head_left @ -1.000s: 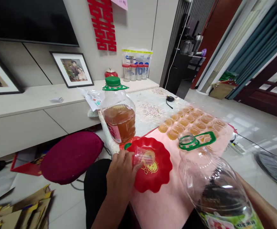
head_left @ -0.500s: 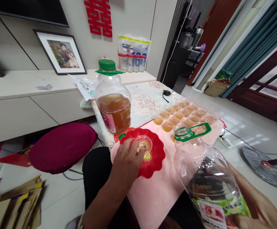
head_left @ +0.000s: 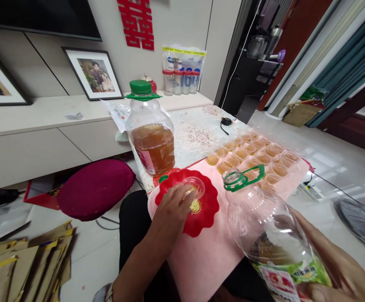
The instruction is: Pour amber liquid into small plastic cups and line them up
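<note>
My left hand (head_left: 171,212) rests on a red scalloped plate (head_left: 205,214) and pinches a small clear plastic cup (head_left: 194,186) that stands upright on it. My right hand (head_left: 336,268) grips the lower part of a large, nearly empty clear bottle (head_left: 265,222) with a green handle ring, open at the neck and tilted toward the plate. The plate lies on a pink mat (head_left: 201,260) on the low table.
A capped bottle (head_left: 151,134) half full of amber liquid stands behind the plate. Several small cups of amber liquid (head_left: 254,157) fill the mat's far right. A maroon cushion (head_left: 96,188) and cardboard (head_left: 25,264) lie on the floor at left. A fan (head_left: 361,222) sits at right.
The cup went from lying sideways in my left hand to standing upright on the red plate. The empty bottle swung slightly left, neck nearer the plate.
</note>
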The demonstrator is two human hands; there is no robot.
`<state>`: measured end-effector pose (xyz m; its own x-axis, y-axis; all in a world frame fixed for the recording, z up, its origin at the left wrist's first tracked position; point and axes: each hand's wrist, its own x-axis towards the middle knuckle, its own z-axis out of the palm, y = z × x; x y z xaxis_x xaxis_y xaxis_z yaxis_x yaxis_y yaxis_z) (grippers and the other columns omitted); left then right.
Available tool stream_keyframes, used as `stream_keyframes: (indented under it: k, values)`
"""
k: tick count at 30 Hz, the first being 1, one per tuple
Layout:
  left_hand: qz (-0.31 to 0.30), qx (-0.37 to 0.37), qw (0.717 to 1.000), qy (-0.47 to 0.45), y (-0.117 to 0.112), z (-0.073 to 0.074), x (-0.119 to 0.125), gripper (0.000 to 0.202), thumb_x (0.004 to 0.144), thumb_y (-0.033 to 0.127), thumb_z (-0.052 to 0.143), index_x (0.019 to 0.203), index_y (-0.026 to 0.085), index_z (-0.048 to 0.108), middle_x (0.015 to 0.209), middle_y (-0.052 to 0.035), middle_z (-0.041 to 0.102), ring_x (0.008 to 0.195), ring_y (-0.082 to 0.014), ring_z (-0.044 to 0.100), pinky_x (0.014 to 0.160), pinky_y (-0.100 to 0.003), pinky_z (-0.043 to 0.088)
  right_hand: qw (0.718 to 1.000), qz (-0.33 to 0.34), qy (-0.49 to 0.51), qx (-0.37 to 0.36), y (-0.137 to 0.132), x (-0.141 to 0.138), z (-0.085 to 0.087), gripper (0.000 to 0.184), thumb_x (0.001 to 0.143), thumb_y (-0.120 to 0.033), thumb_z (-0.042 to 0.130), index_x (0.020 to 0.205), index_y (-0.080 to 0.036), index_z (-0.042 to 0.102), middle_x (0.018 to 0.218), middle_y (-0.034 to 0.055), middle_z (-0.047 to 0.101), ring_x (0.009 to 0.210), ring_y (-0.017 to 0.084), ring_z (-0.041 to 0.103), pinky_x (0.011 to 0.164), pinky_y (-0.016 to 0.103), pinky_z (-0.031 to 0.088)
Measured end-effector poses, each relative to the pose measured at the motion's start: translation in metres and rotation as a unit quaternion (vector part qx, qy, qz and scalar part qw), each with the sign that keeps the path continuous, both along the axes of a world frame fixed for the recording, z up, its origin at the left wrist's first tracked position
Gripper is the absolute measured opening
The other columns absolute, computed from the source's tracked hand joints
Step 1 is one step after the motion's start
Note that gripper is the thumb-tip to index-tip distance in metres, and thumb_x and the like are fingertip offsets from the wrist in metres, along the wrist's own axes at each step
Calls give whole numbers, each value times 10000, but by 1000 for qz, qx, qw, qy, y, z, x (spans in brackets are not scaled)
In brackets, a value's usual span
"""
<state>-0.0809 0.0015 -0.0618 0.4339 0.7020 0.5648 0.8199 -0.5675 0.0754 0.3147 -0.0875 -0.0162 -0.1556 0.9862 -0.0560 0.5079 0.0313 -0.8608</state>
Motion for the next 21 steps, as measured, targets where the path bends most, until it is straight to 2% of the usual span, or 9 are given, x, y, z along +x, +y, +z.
stream_keyframes:
  k: [4, 7, 10, 13, 15, 17, 19, 20, 21]
  values:
    - [23, -23, 999, -19, -1, -6, -1, 420, 1015, 123, 566, 1434, 140, 586, 1372, -148, 769, 1213, -299, 786, 1006, -445, 713, 1000, 13, -20, -11, 5, 9, -4, 1126, 715, -595, 869, 1698, -514, 325, 1757, -64, 432, 1531, 387, 474, 1084, 440, 533]
    - [57, -46, 996, -40, -5, -5, -1, 519, 1013, 92, 534, 1527, 151, 505, 1496, -185, 687, 1341, -310, 736, 1059, -436, 690, 999, 31, -17, -33, 10, 15, -5, 1095, 744, -597, 841, 1700, -524, 313, 1765, -50, 423, 1533, 419, 455, 1088, 483, 545]
    - [107, -45, 988, -100, -17, 11, 1, 559, 1021, 84, 501, 1572, 164, 454, 1596, -221, 581, 1462, -335, 648, 1121, -478, 655, 998, 43, -29, -37, 16, 17, -2, 1091, 753, -602, 833, 1705, -517, 307, 1756, -33, 446, 1516, 420, 488, 1090, 480, 549]
    - [135, -106, 951, -256, -39, 32, 9, 439, 1048, 248, 554, 1486, 229, 540, 1461, -160, 667, 1350, -305, 709, 1063, -487, 676, 996, 52, -58, -33, 24, 18, 5, 1127, 751, -606, 836, 1720, -503, 270, 1756, -37, 445, 1519, 394, 511, 1115, 454, 528]
    - [104, -276, 879, -374, -57, 36, 23, 370, 1021, 407, 625, 1355, 249, 630, 1277, -112, 736, 1086, -257, 773, 898, -432, 699, 994, 69, -78, -45, 28, 21, 11, 1159, 742, -605, 844, 1727, -500, 244, 1767, -47, 417, 1540, 386, 485, 1144, 459, 500]
    - [40, -500, 747, -436, -71, 28, 44, 519, 893, 507, 786, 1317, 232, 670, 1139, -103, 749, 959, -259, 753, 873, -451, 667, 990, 77, -109, -42, 31, 25, 17, 1160, 732, -633, 837, 1724, -506, 249, 1778, -60, 391, 1563, 381, 447, 1163, 464, 475]
    - [-13, -638, 595, -489, -78, 13, 69, 1049, 576, 495, 1019, 1486, 206, 583, 1218, -165, 722, 1102, -363, 734, 950, -540, 633, 985, 81, -154, -15, 33, 28, 25, 1126, 740, -681, 796, 1718, -516, 262, 1769, -62, 408, 1562, 380, 450, 1161, 475, 472]
    - [-52, -699, 498, -511, -78, 7, 82, 1333, 452, 458, 1074, 1606, 214, 454, 1309, -206, 698, 1151, -402, 731, 1008, -593, 605, 980, 84, -182, 1, 35, 30, 30, 1119, 746, -703, 774, 1719, -517, 253, 1757, -59, 432, 1556, 380, 462, 1163, 485, 467]
    - [-81, -731, 442, -514, -77, 3, 93, 1532, 424, 520, 1076, 1700, 222, 282, 1340, -234, 698, 1117, -410, 762, 1002, -619, 608, 973, 94, -209, 9, 37, 31, 35, 1123, 752, -713, 761, 1723, -517, 233, 1747, -55, 450, 1551, 379, 471, 1167, 494, 460]
